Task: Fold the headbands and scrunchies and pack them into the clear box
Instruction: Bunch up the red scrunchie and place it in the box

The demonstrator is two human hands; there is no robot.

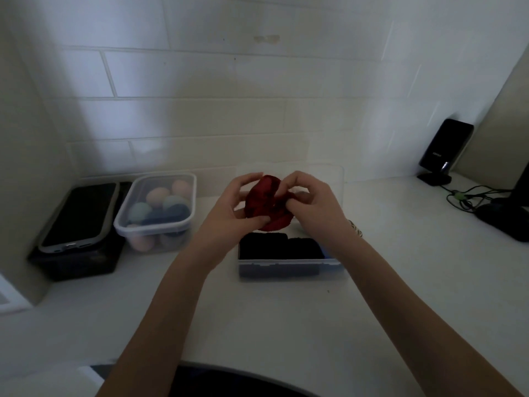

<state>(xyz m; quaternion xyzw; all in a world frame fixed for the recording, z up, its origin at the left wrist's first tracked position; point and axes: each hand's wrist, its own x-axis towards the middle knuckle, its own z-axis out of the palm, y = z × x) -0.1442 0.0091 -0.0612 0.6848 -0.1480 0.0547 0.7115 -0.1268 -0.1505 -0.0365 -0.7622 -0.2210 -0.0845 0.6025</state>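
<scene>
scrunchie held above the box

head view: left hand (239, 206) and right hand (309, 200) are both pinching the red scrunchie (267, 206), bunching it directly over the clear box (289, 266), which is lying just below and nearer, with dark folded bands (279, 247) inside.

Honestly a lot is hard to make out here. The whole head view is dim and soft. The left hand (239, 209) and right hand (312, 202) cover a good chunk of the red scrunchie (264, 203), so its full shape is anyone's guess. They also block the middle of the clear box (289, 266), and whatever sits in there past the black folded pieces (279, 247) is hidden; a blue bit at its 3 o'clock side is barely showing. The dark thing with cables (503, 216) at 3 o'clock gets cut by the frame edge. Lettering on the black stand device (446, 147) is too tiny to read.
</scene>
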